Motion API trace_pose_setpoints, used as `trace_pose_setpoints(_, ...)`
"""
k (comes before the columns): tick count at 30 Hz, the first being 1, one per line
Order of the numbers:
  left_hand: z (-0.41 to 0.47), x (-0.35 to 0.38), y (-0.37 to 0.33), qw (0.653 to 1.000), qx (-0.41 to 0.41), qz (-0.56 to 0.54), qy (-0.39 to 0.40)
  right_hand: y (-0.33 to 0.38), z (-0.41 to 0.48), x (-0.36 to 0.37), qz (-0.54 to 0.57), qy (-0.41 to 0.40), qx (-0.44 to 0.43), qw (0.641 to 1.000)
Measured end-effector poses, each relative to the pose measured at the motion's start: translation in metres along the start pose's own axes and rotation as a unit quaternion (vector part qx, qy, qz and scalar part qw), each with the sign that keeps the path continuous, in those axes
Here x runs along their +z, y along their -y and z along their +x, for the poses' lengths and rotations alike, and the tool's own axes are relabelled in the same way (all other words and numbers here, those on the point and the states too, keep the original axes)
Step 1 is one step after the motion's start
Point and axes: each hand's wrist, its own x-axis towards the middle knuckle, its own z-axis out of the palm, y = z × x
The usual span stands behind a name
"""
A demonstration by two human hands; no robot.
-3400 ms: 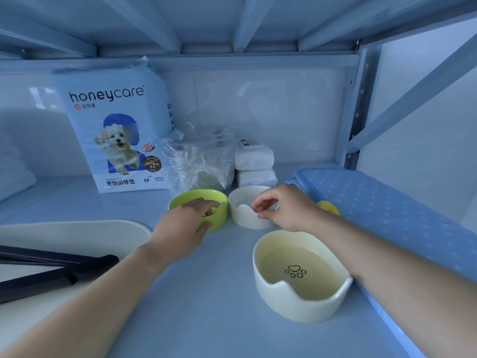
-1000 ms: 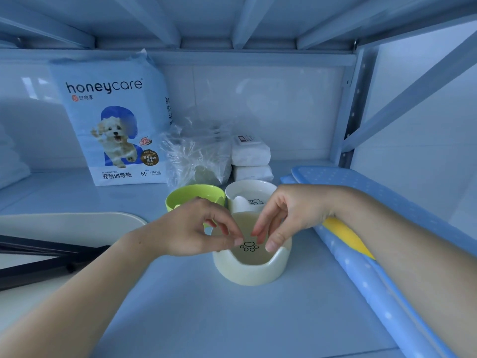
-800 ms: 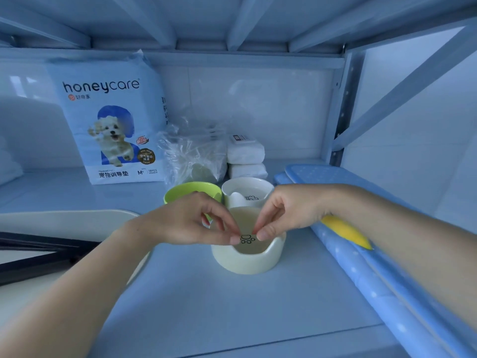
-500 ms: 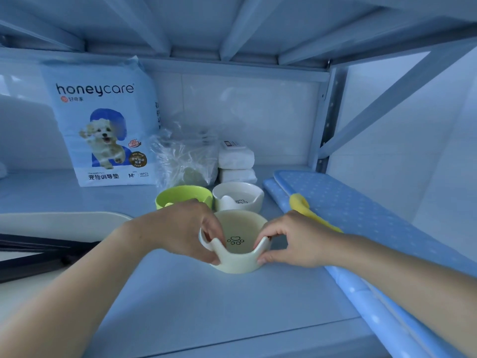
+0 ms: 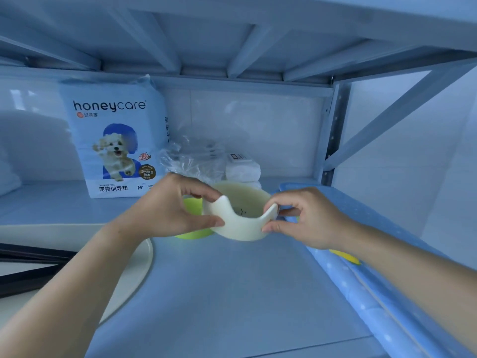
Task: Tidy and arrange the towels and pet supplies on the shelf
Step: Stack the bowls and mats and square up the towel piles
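Observation:
A cream pet bowl (image 5: 238, 223) with two ear-shaped points and a paw print inside is lifted off the shelf (image 5: 232, 293) and tilted toward me. My left hand (image 5: 170, 210) pinches its left ear and my right hand (image 5: 307, 218) pinches its right ear. A green bowl (image 5: 192, 206) stands just behind and left of it, partly hidden by my left hand. The small white bowl is hidden behind the cream bowl.
A honeycare pad pack (image 5: 116, 140) stands at the back left, with a clear plastic bag (image 5: 191, 158) and stacked white wipe packs (image 5: 242, 169) beside it. A blue dotted mat (image 5: 374, 293) lies along the right. A cream tray (image 5: 139, 262) with black bars (image 5: 28, 270) sits on the left.
Both hands took the cream bowl by its ears and raised it off the shelf, carrying it back over the small white bowl. The camera has tilted slightly.

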Motion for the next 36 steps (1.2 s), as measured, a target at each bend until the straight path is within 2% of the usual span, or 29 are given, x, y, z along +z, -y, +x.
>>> trace_pose_setpoints(3, 0.001, -0.006, 0.007, 0.996, -0.009, 0.030, -0.080, 0.001, 0.025, 0.003, -0.004, -0.038, -0.026, 0.999)
trace_pose_setpoints(6, 0.002, -0.012, 0.023, 0.990, -0.050, 0.074, -0.112, -0.002, 0.053, 0.010, 0.010, -0.060, -0.027, 0.998)
trace_pose_setpoints(13, -0.001, -0.020, 0.064, 0.979, -0.072, 0.189, -0.039, -0.021, 0.098, 0.054, 0.005, -0.035, -0.013, 0.999)
trace_pose_setpoints(17, -0.002, -0.018, 0.075, 0.977, -0.090, 0.195, -0.022, -0.035, 0.108, 0.068, 0.004, -0.026, -0.008, 1.000)
trace_pose_setpoints(28, -0.002, -0.007, 0.085, 0.965, -0.117, 0.233, -0.035, -0.049, 0.120, 0.085, 0.018, -0.021, -0.001, 1.000)
trace_pose_setpoints(36, -0.002, -0.006, 0.085, 0.965, -0.138, 0.224, 0.004, -0.051, 0.118, 0.086, 0.034, 0.014, 0.015, 0.999)
